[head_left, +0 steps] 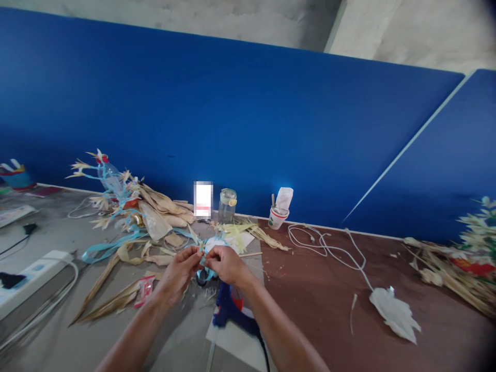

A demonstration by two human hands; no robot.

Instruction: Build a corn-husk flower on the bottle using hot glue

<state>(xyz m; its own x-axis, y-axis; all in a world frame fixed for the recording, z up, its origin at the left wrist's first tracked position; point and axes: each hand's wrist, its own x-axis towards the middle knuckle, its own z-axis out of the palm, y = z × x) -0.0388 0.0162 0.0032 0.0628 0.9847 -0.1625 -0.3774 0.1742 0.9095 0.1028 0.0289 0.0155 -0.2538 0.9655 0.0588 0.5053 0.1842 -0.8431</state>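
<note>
My left hand and my right hand meet over the table, both pinched on a small piece wrapped with light blue ribbon. Their fingertips touch at it. A loop of the same ribbon hangs just below the hands. A blue glue gun lies under my right forearm on a white sheet. Dried husk strips are heaped to the left, with a plastic bottle bearing husk flowers on blue ribbon stems.
A glass jar and a paper cup stand by the blue partition. A white cable runs to a white husk piece on the right. A power strip lies at the left; more husk flowers lie far right.
</note>
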